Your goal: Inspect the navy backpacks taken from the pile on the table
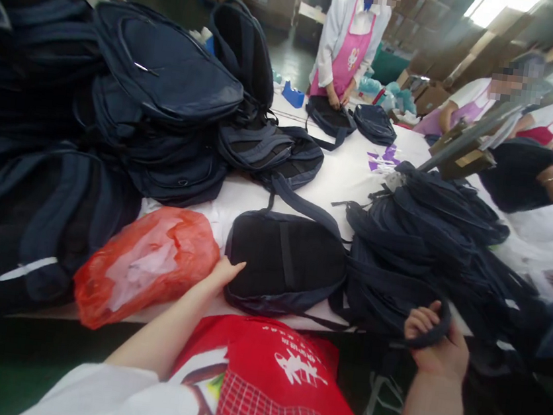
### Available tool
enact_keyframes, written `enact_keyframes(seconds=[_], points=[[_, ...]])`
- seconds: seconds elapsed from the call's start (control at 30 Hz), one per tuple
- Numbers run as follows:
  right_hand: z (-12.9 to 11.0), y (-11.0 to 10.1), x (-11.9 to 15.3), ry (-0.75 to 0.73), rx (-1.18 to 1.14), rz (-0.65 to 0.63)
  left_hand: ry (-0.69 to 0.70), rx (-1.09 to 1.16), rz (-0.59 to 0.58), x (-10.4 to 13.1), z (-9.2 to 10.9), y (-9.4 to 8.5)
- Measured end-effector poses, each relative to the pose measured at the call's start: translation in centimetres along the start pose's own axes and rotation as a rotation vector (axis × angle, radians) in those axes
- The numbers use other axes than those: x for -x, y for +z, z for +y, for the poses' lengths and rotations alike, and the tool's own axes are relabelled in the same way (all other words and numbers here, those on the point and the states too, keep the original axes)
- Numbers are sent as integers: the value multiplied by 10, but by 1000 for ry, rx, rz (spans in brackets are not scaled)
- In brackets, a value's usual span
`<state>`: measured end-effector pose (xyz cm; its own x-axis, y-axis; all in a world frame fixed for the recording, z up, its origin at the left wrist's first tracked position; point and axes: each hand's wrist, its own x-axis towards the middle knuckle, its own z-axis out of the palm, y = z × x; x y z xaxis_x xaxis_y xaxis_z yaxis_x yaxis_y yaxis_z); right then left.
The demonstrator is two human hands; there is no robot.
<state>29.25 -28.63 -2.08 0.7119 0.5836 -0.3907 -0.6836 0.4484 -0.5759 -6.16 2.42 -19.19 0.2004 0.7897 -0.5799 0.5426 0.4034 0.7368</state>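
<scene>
A dark navy backpack (pixel 261 252) lies on the table in front of me, its black padded back panel facing up. At its left end my left hand (pixel 230 273) grips the edge, thumb on top and the other fingers mostly hidden. Off to the right, my right hand (pixel 436 339) is closed around a looped shoulder strap (pixel 392 284), lifted near the table's front edge. That strap stretches left toward the backpack; where it joins is hard to see.
Stacked backpacks (pixel 167 68) rise at left, with another pile (pixel 435 219) at right. An orange plastic bag (pixel 151 260) sits beside my left arm. Across the white table (pixel 345 175), a person in a pink apron (pixel 352 49) handles a bag near a blue tape dispenser (pixel 293 95).
</scene>
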Motion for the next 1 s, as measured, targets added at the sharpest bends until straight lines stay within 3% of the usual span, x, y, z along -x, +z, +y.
enact_keyframes(seconds=[0.2,0.4,0.5,0.6,0.67,0.7,0.83,0.9,1.0], points=[[13,-5,2,52,417,108,29,184,-8,-8,0,4],[24,-19,-12,64,903,380,224,108,82,11,21,2],[36,-21,-20,98,1215,332,440,39,91,43,42,1],[45,-6,-29,-180,1557,394,816,-173,217,82,64,0],[48,18,-33,-361,1498,369,1069,-335,324,103,69,0],[48,34,-33,-372,1372,284,1187,-407,355,109,68,2],[51,105,-29,-53,797,-206,1534,-640,409,101,55,13],[61,129,-31,46,714,-288,1527,-768,296,88,51,22],[92,140,-37,42,801,-210,1174,-922,-34,76,51,29]])
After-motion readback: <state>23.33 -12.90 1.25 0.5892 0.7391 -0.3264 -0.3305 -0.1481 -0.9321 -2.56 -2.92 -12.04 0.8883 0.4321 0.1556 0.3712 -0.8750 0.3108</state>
